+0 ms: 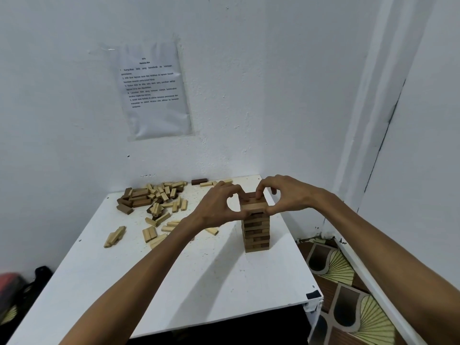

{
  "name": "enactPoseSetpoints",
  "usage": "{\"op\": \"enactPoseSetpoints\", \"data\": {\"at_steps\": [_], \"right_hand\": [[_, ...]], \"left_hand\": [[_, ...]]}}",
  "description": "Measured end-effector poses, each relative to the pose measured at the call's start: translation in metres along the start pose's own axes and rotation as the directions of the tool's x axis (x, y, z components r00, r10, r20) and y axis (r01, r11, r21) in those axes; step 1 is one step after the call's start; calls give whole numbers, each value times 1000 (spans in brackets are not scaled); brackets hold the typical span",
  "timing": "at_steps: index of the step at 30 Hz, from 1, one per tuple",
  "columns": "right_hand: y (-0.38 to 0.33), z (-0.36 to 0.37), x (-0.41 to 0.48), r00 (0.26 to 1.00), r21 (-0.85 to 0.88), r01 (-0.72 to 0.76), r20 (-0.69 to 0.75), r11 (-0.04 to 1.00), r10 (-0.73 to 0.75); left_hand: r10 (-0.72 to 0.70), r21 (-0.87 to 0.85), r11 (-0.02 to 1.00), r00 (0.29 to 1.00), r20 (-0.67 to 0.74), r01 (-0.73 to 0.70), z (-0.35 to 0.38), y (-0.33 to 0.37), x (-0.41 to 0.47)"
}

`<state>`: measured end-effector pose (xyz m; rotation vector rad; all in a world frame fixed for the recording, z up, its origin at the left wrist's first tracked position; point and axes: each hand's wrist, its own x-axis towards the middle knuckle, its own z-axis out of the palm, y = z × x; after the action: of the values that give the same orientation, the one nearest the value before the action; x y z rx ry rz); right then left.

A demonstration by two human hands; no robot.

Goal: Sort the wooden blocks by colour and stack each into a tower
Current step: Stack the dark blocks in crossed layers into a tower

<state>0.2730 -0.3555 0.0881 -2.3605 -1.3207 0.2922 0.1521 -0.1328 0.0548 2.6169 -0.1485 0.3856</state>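
A tower of medium-brown wooden blocks (256, 232) stands on the right side of the white table (189, 277). My left hand (219, 207) pinches the top layer of the tower from the left, thumb low and fingers over the top. From the right, my right hand (281, 195) pinches the same top layer, fingers curled onto the uppermost blocks. A heap of loose blocks (154, 197), pale and darker brown mixed, lies at the back left of the table. More pale blocks (151, 232) are scattered in front of the heap.
A single dark brown block (199, 181) lies by the back wall, with pale blocks (214, 183) beside it. A printed sheet (154, 90) hangs on the wall. Patterned floor (348, 295) shows past the table's right edge. Dark bags (29, 290) sit at lower left.
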Motion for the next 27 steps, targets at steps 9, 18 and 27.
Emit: {"op": "enactPoseSetpoints", "data": {"at_steps": [9,18,27], "right_hand": [[1,1,-3,1000,-3,9,-6,1000,-9],[3,4,1,1000,10,11,-2,1000,-11],[4,4,1,1000,-7,0,-3,1000,0]], "left_hand": [[15,11,1000,1000,-16,-15,3,1,1],[15,-1,1000,1000,-2,-15,3,-2,0],[23,-8,1000,1000,-4,-23,4,-2,1]]}}
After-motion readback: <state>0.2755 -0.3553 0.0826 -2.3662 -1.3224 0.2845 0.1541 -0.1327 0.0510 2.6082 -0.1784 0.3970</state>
